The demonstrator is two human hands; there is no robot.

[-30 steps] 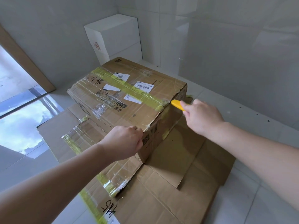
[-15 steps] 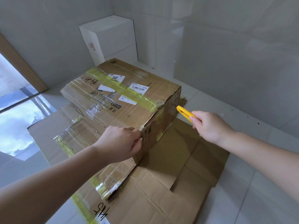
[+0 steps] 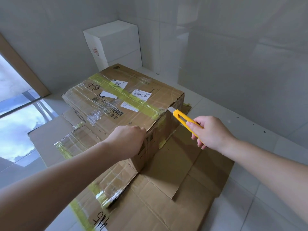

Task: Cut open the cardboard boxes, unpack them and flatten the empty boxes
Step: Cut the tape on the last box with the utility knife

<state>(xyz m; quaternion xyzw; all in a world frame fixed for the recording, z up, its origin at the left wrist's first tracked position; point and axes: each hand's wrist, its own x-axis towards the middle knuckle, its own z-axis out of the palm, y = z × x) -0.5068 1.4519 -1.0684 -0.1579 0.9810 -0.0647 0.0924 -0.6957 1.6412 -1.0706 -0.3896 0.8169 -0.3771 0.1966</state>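
A sealed brown cardboard box (image 3: 116, 104) with yellow-green tape and white labels stands on flattened cardboard (image 3: 166, 197) on the floor. My left hand (image 3: 128, 140) rests on the box's near top corner with its fingers curled over the edge. My right hand (image 3: 210, 134) grips a yellow utility knife (image 3: 183, 119). The knife's bare blade tip touches the top right edge of the box, where the tape strip wraps over.
A white box (image 3: 115, 44) stands in the corner behind the brown box. Glossy tiled walls close in at the back and right. A glass pane with a wooden frame (image 3: 20, 67) lies to the left. White floor tiles (image 3: 266, 189) spread to the right.
My right hand drew the knife away from the box edge, then brought it back up with more of the handle showing. Its blade now meets the taped top edge. My left hand stayed put.
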